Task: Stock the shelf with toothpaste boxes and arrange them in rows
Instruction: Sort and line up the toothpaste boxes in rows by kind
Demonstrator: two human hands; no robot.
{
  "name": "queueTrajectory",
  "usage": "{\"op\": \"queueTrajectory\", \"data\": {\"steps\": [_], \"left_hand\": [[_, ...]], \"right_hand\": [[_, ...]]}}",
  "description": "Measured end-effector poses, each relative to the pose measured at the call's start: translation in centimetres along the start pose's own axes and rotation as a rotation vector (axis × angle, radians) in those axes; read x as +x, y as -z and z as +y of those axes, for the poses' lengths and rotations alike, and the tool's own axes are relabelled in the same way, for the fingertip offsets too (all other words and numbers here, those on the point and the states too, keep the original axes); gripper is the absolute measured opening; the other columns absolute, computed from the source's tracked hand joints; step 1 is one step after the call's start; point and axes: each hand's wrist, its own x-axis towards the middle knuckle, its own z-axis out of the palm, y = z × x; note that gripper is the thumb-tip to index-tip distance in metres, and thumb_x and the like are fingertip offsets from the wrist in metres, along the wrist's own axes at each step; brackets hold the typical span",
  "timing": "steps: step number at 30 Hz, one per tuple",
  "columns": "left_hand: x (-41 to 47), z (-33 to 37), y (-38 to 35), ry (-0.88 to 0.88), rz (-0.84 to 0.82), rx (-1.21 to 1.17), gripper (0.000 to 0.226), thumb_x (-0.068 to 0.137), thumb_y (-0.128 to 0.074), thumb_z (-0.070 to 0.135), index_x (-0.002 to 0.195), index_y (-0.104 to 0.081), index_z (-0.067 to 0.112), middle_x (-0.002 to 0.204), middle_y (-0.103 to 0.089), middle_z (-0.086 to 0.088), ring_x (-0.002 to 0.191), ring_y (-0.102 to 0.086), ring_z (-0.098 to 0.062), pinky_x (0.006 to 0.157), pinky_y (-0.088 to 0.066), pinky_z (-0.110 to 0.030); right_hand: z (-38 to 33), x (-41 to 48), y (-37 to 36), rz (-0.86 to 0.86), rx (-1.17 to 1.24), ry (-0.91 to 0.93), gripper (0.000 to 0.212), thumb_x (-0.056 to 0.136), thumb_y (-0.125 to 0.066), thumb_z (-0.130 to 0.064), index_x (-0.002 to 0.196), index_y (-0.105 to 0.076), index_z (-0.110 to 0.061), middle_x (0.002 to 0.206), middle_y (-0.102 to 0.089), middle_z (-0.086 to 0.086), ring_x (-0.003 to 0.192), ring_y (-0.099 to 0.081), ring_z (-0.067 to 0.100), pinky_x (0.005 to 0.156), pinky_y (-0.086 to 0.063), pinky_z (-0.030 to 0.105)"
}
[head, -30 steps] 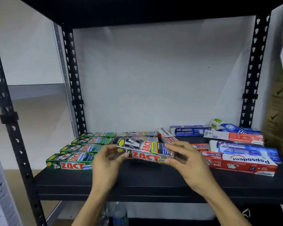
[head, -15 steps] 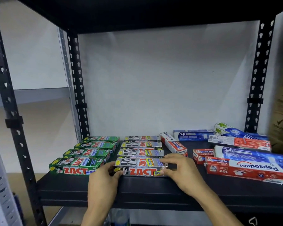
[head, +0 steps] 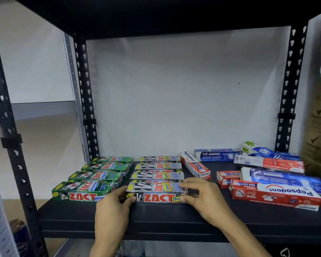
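Head view: silver cardboard ZACT toothpaste box [head: 157, 193] is set flat on the black metal shelf [head: 174, 217], at the front of the silver column, with three matching silver boxes [head: 157, 166] lined up behind it. Its long axis runs left-right, parallel to the shelf's front edge. It is held at both ends: left hand [head: 112, 210] is curled on the left end, right hand [head: 206, 199] is draped over the right end, fingers on top, thumb at the front face. Contact with the box behind cannot be told. Four green ZACT boxes [head: 100, 175] are rowed just to the left. Placement is judged nearly done, with release likely next. Red Pepsodent boxes [head: 274, 196] and blue Safi boxes [head: 283, 179] are piled unsorted to the right at mixed angles. That pile lies nearer the right hand, so the next pick is best taken from that side and turned left-right.
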Motion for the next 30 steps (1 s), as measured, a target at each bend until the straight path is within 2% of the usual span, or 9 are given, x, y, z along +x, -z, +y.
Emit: {"op": "queueTrajectory", "data": {"steps": [2,6,11,17,21,23,27,30], "left_hand": [[0.01,0.06,0.02,0.005,0.008,0.003,0.044,0.082,-0.081,0.022,0.124,-0.070,0.019,0.097,-0.075,0.007,0.078,-0.056,-0.002,0.076,-0.044,-0.020],[0.11,0.00,0.03,0.025,0.012,0.012,0.046,0.082,-0.080,0.023,0.127,-0.068,0.018,0.102,-0.076,0.005,0.092,-0.066,-0.010,0.091,-0.051,-0.030],[0.13,-0.01,0.09,0.035,0.013,0.007,0.046,0.083,-0.080,0.022,0.127,-0.067,0.017,0.102,-0.075,0.004,0.084,-0.057,-0.006,0.091,-0.051,-0.030],[0.29,-0.11,0.18,0.035,0.001,0.006,0.046,0.083,-0.080,0.021,0.127,-0.067,0.017,0.105,-0.075,0.004,0.099,-0.067,-0.012,0.095,-0.050,-0.030],[0.48,-0.09,0.18,0.038,-0.007,0.011,0.047,0.083,-0.079,0.020,0.128,-0.066,0.016,0.107,-0.075,0.003,0.101,-0.068,-0.014,0.097,-0.050,-0.032],[0.55,-0.08,0.17,0.049,-0.013,0.010,0.048,0.083,-0.080,0.019,0.128,-0.066,0.015,0.106,-0.075,0.003,0.100,-0.068,-0.014,0.098,-0.050,-0.034],[0.65,-0.17,0.36,0.054,-0.028,0.011,0.045,0.082,-0.080,0.017,0.125,-0.068,0.017,0.100,-0.075,0.005,0.090,-0.066,-0.010,0.095,-0.051,-0.032],[0.67,-0.18,0.48,0.057,-0.034,0.022,0.044,0.082,-0.080,0.018,0.125,-0.069,0.017,0.099,-0.075,0.005,0.089,-0.065,-0.010,0.094,-0.052,-0.031]], "right_hand": [[-0.01,0.03,-0.03,-0.005,0.005,0.004,0.046,0.076,-0.084,-0.021,0.118,-0.071,-0.030,0.123,-0.059,-0.017,0.114,-0.056,0.003,0.100,-0.051,0.028],[-0.14,0.09,-0.04,-0.033,0.017,0.003,0.047,0.078,-0.082,-0.019,0.122,-0.068,-0.030,0.121,-0.054,-0.021,0.115,-0.055,0.001,0.097,-0.052,0.024],[-0.21,0.16,-0.04,-0.041,0.016,0.006,0.048,0.079,-0.081,-0.019,0.123,-0.067,-0.030,0.123,-0.054,-0.019,0.116,-0.054,0.001,0.097,-0.051,0.022],[-0.22,0.22,-0.09,-0.037,0.003,0.012,0.049,0.080,-0.081,-0.019,0.125,-0.066,-0.030,0.124,-0.052,-0.020,0.115,-0.053,-0.001,0.097,-0.048,0.014],[-0.30,0.30,-0.22,-0.047,-0.008,0.008,0.049,0.080,-0.081,-0.021,0.125,-0.066,-0.032,0.129,-0.054,-0.017,0.118,-0.052,0.001,0.102,-0.048,0.023],[-0.23,0.32,-0.27,-0.047,0.002,0.001,0.049,0.080,-0.081,-0.020,0.125,-0.066,-0.031,0.131,-0.054,-0.016,0.119,-0.052,0.001,0.102,-0.049,0.024],[-0.32,0.25,-0.20,-0.052,0.016,0.009,0.049,0.080,-0.081,-0.017,0.125,-0.066,-0.029,0.130,-0.054,-0.014,0.117,-0.053,0.001,0.099,-0.047,0.015],[-0.35,0.24,-0.17,-0.053,0.015,0.012,0.049,0.079,-0.081,-0.018,0.125,-0.066,-0.029,0.131,-0.055,-0.014,0.117,-0.052,0.000,0.101,-0.047,0.017]]}}
